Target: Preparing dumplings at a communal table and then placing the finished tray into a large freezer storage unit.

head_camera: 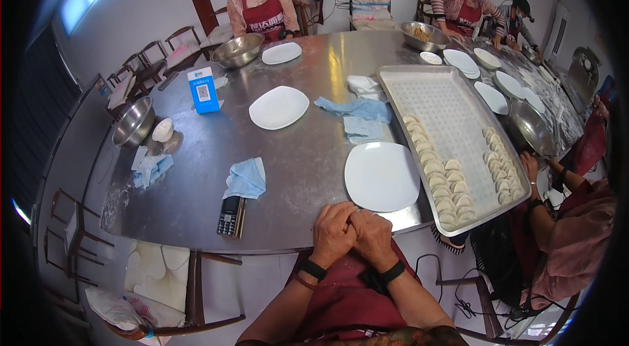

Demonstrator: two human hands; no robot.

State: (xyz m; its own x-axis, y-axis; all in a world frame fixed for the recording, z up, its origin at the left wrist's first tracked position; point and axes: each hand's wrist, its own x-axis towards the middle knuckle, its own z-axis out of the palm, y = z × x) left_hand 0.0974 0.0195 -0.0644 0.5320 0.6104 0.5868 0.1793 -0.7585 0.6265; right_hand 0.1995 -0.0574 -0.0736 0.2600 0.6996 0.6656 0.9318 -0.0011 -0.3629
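My left hand (335, 233) and my right hand (374, 238) are together at the front edge of the steel table (295, 169). Their fingers are curled and meet in the middle. Whether anything lies between them is hidden by the knuckles. Just beyond my fingers lies a bare white plate (382, 177). To the right, a large metal tray (447, 100) reaches past the table's front edge. Folded dumplings (444, 181) line its left side, and more dumplings (501, 166) sit along its right side.
A keypad phone (230, 217) lies by a blue cloth (246, 178) to the left. Ahead are a white plate (279, 107), blue cloths (356, 109) and a blue code stand (203, 90). A person (565, 238) at right touches a steel bowl (530, 127). Others work farther off.
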